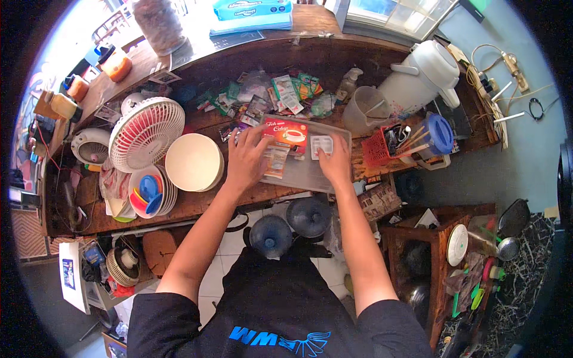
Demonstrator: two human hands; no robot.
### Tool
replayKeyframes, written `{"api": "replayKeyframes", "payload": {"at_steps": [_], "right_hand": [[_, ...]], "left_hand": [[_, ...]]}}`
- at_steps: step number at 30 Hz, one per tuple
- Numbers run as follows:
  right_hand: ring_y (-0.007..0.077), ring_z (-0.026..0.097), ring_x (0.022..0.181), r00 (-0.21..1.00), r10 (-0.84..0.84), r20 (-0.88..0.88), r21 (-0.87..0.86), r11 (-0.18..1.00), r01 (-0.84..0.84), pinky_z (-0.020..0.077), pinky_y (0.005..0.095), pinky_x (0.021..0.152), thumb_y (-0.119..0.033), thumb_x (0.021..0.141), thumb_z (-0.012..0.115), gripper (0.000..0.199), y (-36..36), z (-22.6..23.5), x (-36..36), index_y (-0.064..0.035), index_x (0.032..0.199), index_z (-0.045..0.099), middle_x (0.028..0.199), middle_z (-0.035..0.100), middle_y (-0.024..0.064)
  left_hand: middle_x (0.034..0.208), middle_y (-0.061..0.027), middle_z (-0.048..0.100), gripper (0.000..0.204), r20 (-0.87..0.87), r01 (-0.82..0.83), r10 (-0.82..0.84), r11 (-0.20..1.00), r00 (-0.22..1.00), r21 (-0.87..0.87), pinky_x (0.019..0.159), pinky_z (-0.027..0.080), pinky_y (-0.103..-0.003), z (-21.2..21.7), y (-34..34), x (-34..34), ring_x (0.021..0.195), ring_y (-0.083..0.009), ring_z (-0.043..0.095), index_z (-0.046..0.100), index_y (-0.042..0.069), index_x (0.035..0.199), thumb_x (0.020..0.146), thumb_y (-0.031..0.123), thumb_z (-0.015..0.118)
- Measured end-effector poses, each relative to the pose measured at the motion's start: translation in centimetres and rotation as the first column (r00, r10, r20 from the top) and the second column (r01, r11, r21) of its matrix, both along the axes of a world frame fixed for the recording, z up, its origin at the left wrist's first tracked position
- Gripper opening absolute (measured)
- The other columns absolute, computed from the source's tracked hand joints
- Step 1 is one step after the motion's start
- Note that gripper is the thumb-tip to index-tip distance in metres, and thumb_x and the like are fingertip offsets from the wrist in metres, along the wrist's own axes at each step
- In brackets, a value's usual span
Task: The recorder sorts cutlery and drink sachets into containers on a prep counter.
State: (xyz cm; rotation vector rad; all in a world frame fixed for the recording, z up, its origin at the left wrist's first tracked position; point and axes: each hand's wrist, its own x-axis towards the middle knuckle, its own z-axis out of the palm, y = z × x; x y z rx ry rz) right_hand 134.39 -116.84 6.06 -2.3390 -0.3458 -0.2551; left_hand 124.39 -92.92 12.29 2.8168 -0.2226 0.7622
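Observation:
A shallow clear plastic tray point(304, 173) lies on the wooden counter in front of me. In it are a red tea box point(286, 135) with a cup picture, an orange-and-white sachet point(276, 162) and a small white packet with rounded squares point(321, 143). My left hand point(248, 158) is over the tray's left end, fingers spread, fingertips beside the red box and thumb side close to the sachet. My right hand point(338, 164) is at the tray's right end. Its thumb presses the lower edge of the white packet; its other fingers reach along the tray's right side, partly hidden.
Loose sachets point(286, 94) pile up behind the tray. Cream bowls point(194, 162), stacked plates point(149, 192) and a white fan point(147, 134) stand left. A clear pitcher point(365, 110), white thermos point(421, 77), red basket point(376, 149) and blue-lidded jug point(439, 136) stand right.

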Motion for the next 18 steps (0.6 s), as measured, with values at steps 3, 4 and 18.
{"api": "replayKeyframes", "payload": {"at_steps": [3, 4, 18], "right_hand": [[0.0399, 0.05, 0.131, 0.99, 0.018, 0.141, -0.003, 1.0, -0.018, 0.0421, 0.0461, 0.108, -0.011, 0.083, 0.074, 0.047, 0.7, 1.3, -0.4, -0.0059, 0.127, 0.058, 0.136, 0.054, 0.0248], [0.0396, 0.053, 0.128, 0.994, 0.048, 0.101, 0.044, 0.998, -0.053, 0.0437, 0.0453, 0.106, -0.013, 0.084, 0.074, 0.043, 1.1, 2.0, 0.1, -0.0053, 0.124, 0.06, 0.134, 0.057, 0.0227], [0.0338, 0.069, 0.107, 0.952, 0.111, -0.286, -0.242, 0.953, -0.183, 0.0532, 0.042, 0.093, -0.035, 0.076, 0.083, 0.053, 9.7, 1.0, 14.0, -0.0047, 0.118, 0.071, 0.111, 0.072, 0.0201]], "left_hand": [[0.129, -0.0047, 0.056, 0.049, 0.039, -0.006, 0.01, 0.995, 0.999, -0.103, 0.105, 0.037, -0.047, 0.5, 0.2, 0.7, 0.121, -0.028, 0.053, 0.063, 0.017, 0.118, 0.071, 0.007, 0.072], [0.128, -0.0065, 0.058, 0.044, 0.012, -0.016, 0.018, 0.986, 1.0, -0.163, 0.104, 0.04, -0.046, 0.6, 0.3, 1.4, 0.12, -0.0295, 0.055, 0.064, 0.015, 0.115, 0.073, 0.008, 0.072], [0.108, -0.0272, 0.071, 0.056, -0.604, -0.55, 0.267, 0.759, 0.751, -0.349, 0.093, 0.055, -0.047, -4.2, 2.5, 22.6, 0.108, -0.0434, 0.068, 0.069, 0.005, 0.117, 0.082, 0.048, 0.075]]}}
